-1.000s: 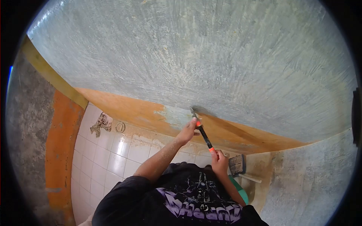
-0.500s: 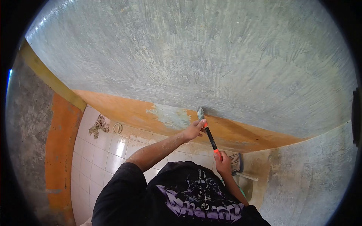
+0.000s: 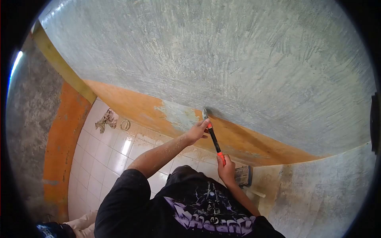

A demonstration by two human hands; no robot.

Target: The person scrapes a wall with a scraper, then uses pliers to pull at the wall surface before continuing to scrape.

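A long-handled scraper [image 3: 214, 139] with a black and orange handle slants up to the wall. Its grey metal head [image 3: 204, 113] meets the wall near the line between the grey scraped surface [image 3: 222, 51] and the orange paint band [image 3: 242, 133]. My left hand [image 3: 196, 133] closes on the upper handle, just below the head. Lower down, my right hand [image 3: 226, 170] is wrapped around the orange handle end. Left of the head, a patch of bare grey [image 3: 178, 115] breaks the orange band.
A crumpled cloth [image 3: 107, 120] and a ring-shaped roll [image 3: 125, 125] lie on the white tiled floor [image 3: 117, 160]. A dark tray [image 3: 243, 175] sits at the wall's foot, right of my hands. Part of another person in pale trousers [image 3: 84, 223] shows at lower left.
Both hands and the scraper have shifted slightly left and up in view, and the handle leans a little more. The view has tilted, bringing the person at lower left further into sight.
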